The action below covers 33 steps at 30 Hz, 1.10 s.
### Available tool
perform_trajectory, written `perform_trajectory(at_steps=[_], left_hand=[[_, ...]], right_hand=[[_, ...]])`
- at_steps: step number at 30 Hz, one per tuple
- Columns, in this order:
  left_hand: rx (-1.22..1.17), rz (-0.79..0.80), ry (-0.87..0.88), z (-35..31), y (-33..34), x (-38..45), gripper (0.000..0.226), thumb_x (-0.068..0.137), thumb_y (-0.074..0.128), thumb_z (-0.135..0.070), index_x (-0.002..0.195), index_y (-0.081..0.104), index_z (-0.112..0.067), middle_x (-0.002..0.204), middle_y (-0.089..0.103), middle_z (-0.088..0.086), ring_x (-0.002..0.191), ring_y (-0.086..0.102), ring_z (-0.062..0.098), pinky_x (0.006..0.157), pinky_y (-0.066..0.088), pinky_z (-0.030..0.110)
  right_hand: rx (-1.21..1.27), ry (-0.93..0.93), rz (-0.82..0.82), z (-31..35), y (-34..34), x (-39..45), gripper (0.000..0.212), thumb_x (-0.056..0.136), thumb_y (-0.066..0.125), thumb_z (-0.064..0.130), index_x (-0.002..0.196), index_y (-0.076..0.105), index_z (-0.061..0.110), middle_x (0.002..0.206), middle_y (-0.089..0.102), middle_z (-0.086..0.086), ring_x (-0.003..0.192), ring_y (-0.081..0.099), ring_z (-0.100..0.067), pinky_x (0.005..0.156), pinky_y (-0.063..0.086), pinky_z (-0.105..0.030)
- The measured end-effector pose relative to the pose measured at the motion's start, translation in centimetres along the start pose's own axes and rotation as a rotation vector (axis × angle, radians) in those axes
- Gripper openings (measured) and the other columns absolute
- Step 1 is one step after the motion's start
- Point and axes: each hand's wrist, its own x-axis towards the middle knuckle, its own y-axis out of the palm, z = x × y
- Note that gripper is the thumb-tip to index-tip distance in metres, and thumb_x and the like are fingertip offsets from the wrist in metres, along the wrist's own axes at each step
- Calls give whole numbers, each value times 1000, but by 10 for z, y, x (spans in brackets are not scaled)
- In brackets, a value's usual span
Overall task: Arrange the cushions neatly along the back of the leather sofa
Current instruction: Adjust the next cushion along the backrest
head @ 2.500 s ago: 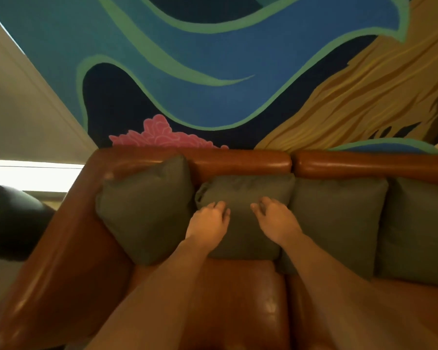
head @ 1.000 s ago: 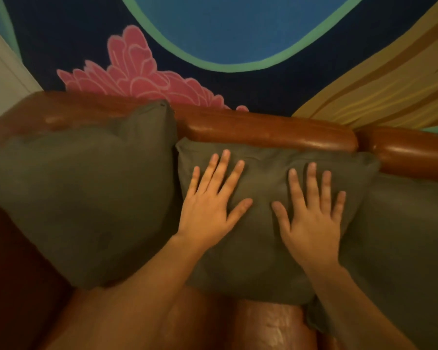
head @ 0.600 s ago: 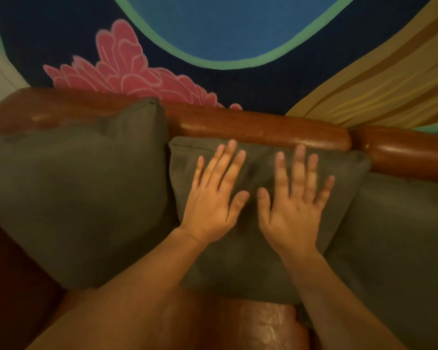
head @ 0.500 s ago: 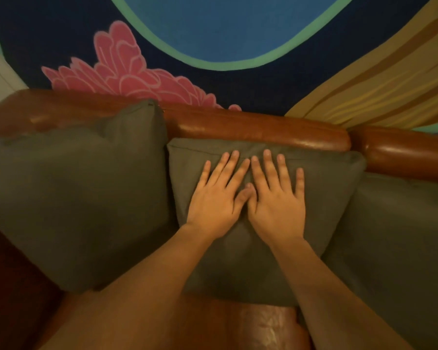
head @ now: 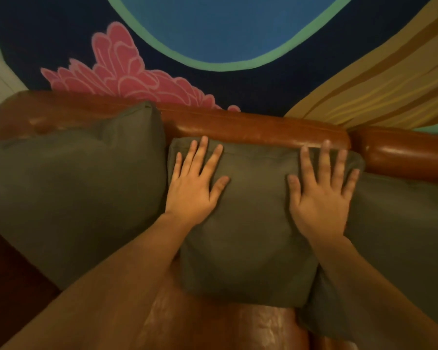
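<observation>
Nearest: glossy brown leather seat of the sofa (head: 213,327), bare strip visible between the two forearms.

Resting on seat, upright against the backrest: middle square olive-green fabric cushion (head: 248,223). Top edge just under the rounded brown leather back rail (head: 258,127), roughly parallel to it.

Left hand (head: 195,188) flat on upper left part of that cushion, fingers straight and spread, palm pressing; nothing gripped. Right hand (head: 319,195) flat on upper right part, fingers likewise spread and straight, fingertips reaching the cushion's top edge by the rail. Both pressing, neither pinching.

Left neighbour: larger olive-green fabric cushion (head: 74,193), touching the middle one along its side, top corner standing higher, level with the rail top, so tilted or simply bigger; cannot tell which.

Right neighbour: olive-green fabric cushion at right (head: 402,236), lower corner tucked partly behind the middle cushion; cropped by frame edge.

Farthest: painted wall mural with pink flower shape (head: 122,72), blue and ochre bands.

Judged progress: three cushions seen already lined up along the back; middle one apparently in final smoothing and seating. Judged remaining: level the left cushion's height with the others, square the right overlap, check any cushions beyond frame to the right. Likely near the end of the task.
</observation>
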Motion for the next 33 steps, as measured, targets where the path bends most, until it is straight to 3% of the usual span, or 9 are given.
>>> perform_trajectory(at_steps=[10,13,16,19,21,24,27,31,33], left_hand=[[9,-131,-30,11,-13,1,72,105,23,-64,164,13,-25,173,4,0,159,-2,18,127,-1,50],[74,-16,-137,19,-11,12,74,103,16,-68,164,11,-28,173,3,-1,159,-4,16,127,-4,48],[45,-3,-143,15,-11,15,75,102,18,-69,164,11,-28,173,0,1,159,-6,19,126,-7,49],[-110,-88,-212,13,-25,8,78,102,36,-65,163,16,-21,171,3,10,157,4,29,127,6,43],[-257,-173,-326,10,-37,3,74,105,44,-54,162,22,-13,166,22,13,151,21,31,125,19,42],[-389,-193,-469,5,-55,8,66,107,45,-42,160,25,-10,153,46,9,142,39,26,120,32,40],[-360,-179,-531,5,-69,21,54,107,47,-34,154,39,-7,144,54,14,132,51,29,111,40,40],[-311,-159,-579,18,-78,33,30,103,57,-24,125,69,-8,119,69,15,108,66,30,97,52,38],[-384,-198,-636,21,-82,38,21,100,62,-21,114,73,-9,106,74,8,98,68,22,88,50,27]], right_hand=[[78,64,-54,14,-22,-1,63,107,23,58,164,14,33,172,1,2,159,-3,-26,125,-9,-52],[34,85,80,16,-18,2,61,106,19,62,162,18,37,172,-3,0,158,-8,-26,124,-1,-59],[56,105,170,12,-18,9,62,106,18,64,162,20,38,172,-3,-1,158,-8,-27,123,-3,-58],[150,109,137,10,-30,11,61,106,19,63,160,26,35,172,2,-2,158,-2,-26,124,-4,-50],[173,265,38,2,-41,13,62,107,24,59,158,35,24,170,17,-7,157,12,-28,124,10,-47],[247,566,54,-21,-57,25,62,104,35,57,144,52,12,145,51,-17,135,45,-38,104,38,-42],[387,704,174,-37,-69,41,54,101,45,59,112,67,11,108,68,-15,107,61,-37,75,34,-32],[496,834,221,-46,-72,52,45,98,56,55,113,72,16,81,59,-1,88,57,-24,75,33,-29],[526,859,228,-54,-70,54,42,97,61,52,118,71,16,85,60,1,91,58,-23,77,35,-28]])
